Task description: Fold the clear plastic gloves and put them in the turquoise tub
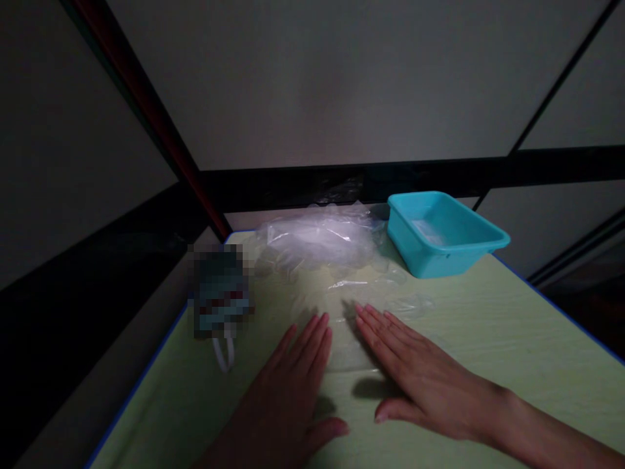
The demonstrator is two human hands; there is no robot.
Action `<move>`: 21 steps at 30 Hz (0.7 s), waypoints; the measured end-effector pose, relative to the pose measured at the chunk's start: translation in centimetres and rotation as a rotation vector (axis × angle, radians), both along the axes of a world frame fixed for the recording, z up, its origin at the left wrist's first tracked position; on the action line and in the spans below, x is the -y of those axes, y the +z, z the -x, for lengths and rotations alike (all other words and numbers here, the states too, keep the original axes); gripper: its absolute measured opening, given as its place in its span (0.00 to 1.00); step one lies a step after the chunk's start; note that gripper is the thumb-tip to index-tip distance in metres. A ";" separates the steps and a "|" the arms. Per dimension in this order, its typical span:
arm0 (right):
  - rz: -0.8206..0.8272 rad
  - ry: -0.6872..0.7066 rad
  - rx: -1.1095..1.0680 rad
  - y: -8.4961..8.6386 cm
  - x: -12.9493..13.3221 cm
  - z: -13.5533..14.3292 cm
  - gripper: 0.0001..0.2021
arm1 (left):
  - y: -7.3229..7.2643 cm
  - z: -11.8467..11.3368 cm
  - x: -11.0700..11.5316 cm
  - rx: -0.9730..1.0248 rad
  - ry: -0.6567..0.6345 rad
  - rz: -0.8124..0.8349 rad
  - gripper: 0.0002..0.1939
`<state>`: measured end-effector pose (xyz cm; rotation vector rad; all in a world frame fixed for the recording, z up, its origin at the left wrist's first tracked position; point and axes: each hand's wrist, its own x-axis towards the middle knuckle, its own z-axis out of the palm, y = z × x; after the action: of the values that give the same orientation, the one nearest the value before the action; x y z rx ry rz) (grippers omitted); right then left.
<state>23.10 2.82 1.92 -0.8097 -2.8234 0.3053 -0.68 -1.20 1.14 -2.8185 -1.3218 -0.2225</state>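
Observation:
A thin, clear plastic glove (pixel 352 357) lies flat on the table, its finger-like ends spread towards the back. My left hand (pixel 288 391) rests palm down at its left edge, fingers stretched out and thumb apart. On the other side, my right hand (pixel 415 371) lies palm down over the glove's right part, its fingers straight and close together. Neither hand grips anything. Just beyond the fingertips sits a loose heap of clear plastic gloves (pixel 322 238), crumpled and shiny, some ends trailing forward.
An aqua plastic basin (pixel 454 260) stands at the back right of the pale green table (pixel 512 326). At the left lies a blurred-out item (pixel 219 290) with a white loop (pixel 223 355). Panelled cabinet doors (pixel 342 85) rise behind the table.

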 end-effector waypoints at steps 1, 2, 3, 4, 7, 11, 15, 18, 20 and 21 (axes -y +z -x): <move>0.008 0.006 0.007 0.0 0.1 0.1 0.44 | -0.1 -0.7 0.3 0.019 -0.028 0.007 0.44; 0.019 0.016 0.016 0.0 0.2 0.1 0.44 | -0.3 -1.5 0.7 0.024 -0.040 0.031 0.45; 0.034 0.026 0.027 -0.1 0.3 0.1 0.44 | -0.5 -2.2 1.0 0.024 -0.029 0.059 0.46; 0.051 0.034 0.036 -0.1 0.4 0.2 0.43 | -0.8 -2.7 1.2 0.031 -0.025 0.077 0.47; 0.109 0.058 0.056 -0.4 0.6 0.2 0.44 | -1.5 -3.5 1.6 0.049 0.013 0.127 0.49; 0.154 0.059 0.071 -0.4 0.8 0.1 0.42 | -1.8 -3.0 1.6 0.014 0.026 0.144 0.44; 0.156 0.046 0.068 -0.6 0.9 0.1 0.42 | -2.1 -2.1 1.8 -0.032 0.026 0.063 0.37; 0.155 0.041 0.047 -0.7 0.9 0.1 0.42 | -2.9 -1.3 2.3 -0.073 0.046 -0.051 0.37; 0.161 0.030 0.058 -0.7 0.9 0.2 0.42 | -3.7 -0.7 2.5 -0.095 0.073 -0.136 0.37; 0.166 0.023 0.071 -0.6 0.9 0.2 0.43 | -4.0 -0.5 2.7 -0.098 0.084 -0.184 0.37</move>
<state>22.90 1.94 1.28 -0.8366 -2.9054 0.5309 -0.21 -3.87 -2.86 -2.5824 -1.3228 -0.1900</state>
